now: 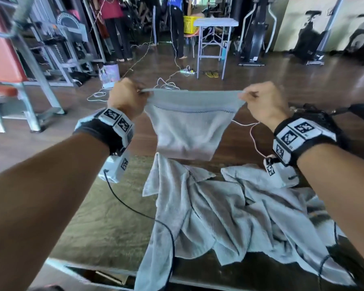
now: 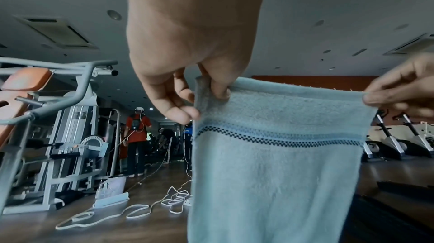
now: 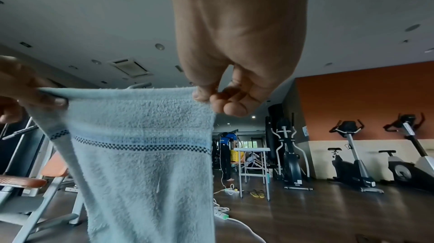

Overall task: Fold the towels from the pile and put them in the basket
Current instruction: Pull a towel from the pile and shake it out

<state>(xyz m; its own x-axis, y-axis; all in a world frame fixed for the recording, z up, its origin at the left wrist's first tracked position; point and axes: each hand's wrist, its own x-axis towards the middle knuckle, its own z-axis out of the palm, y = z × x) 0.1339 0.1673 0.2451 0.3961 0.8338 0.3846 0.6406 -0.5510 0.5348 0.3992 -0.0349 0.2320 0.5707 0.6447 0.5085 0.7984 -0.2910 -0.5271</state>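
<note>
A pale blue towel [image 1: 189, 127] with a dark checked stripe hangs in the air, stretched by its top edge above the far side of the table. My left hand [image 1: 127, 95] pinches its left top corner, thumb in front in the left wrist view [image 2: 218, 87]. My right hand [image 1: 261, 99] pinches the right top corner [image 3: 206, 96]. The towel [image 2: 270, 172] hangs doubled, its lower edge just above the pile [image 1: 229, 211] of crumpled pale blue towels on the table [image 1: 105, 217]. No basket for these towels shows near me.
Black cables run from my wrist cameras across the table and the pile. Gym machines [image 1: 40, 59] stand at the left, exercise bikes [image 1: 315, 40] at the right. Farther off are a small grey table [image 1: 214, 24], a yellow basket [image 1: 190, 24], people standing, and white cords on the floor [image 1: 168, 85].
</note>
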